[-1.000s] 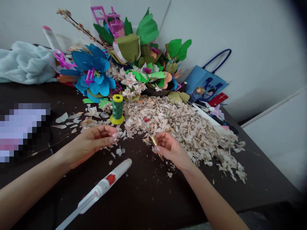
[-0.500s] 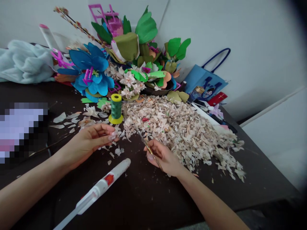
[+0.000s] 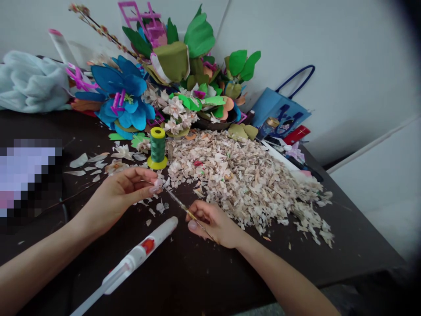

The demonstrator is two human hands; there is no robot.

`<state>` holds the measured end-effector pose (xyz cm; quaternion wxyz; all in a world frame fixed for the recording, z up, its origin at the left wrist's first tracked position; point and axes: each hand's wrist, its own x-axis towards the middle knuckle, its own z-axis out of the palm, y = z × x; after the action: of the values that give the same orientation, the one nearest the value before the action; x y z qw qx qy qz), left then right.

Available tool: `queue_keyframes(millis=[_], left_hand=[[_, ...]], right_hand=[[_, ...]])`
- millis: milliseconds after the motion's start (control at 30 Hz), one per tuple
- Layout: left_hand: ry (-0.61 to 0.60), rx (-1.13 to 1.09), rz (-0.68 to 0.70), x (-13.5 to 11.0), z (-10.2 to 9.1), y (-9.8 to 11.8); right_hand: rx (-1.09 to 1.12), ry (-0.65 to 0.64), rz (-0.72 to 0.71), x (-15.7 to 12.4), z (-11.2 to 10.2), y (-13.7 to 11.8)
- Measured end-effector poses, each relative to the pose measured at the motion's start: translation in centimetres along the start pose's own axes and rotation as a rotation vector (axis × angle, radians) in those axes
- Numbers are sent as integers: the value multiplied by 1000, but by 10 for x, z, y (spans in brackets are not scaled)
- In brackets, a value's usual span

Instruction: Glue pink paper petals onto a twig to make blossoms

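Hands apart, both low centre over the dark table (image 3: pixel 329 259). Left hand (image 3: pixel 115 197) pinched a small pale paper scrap (image 3: pixel 158 182) at the fingertips. Right hand (image 3: pixel 213 224) was closed around a slim gold-toned craft tool (image 3: pixel 187 212), its tip reaching up to just beside the scrap; contact can't be told. Pile of pale paper shreds (image 3: pixel 243 184) sat right of centre, its lower edge near the right hand. Green thread spool (image 3: pixel 157 147) on a yellow base stood just above the left hand. White tubular tool (image 3: pixel 141 248) with a red mark lay just below, between the hands. Blue paper flower (image 3: pixel 121 94) stood upper left.
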<state>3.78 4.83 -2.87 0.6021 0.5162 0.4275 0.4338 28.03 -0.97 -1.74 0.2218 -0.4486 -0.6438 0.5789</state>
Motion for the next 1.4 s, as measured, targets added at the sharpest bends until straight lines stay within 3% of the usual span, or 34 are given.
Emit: queue_keyframes(millis=[533, 1400], left_hand=[[10, 5, 39, 0, 6, -1], [-6, -29, 22, -1, 10, 0]], right_hand=[[128, 57, 7, 7, 12, 7], [104, 77, 23, 9, 16, 4]])
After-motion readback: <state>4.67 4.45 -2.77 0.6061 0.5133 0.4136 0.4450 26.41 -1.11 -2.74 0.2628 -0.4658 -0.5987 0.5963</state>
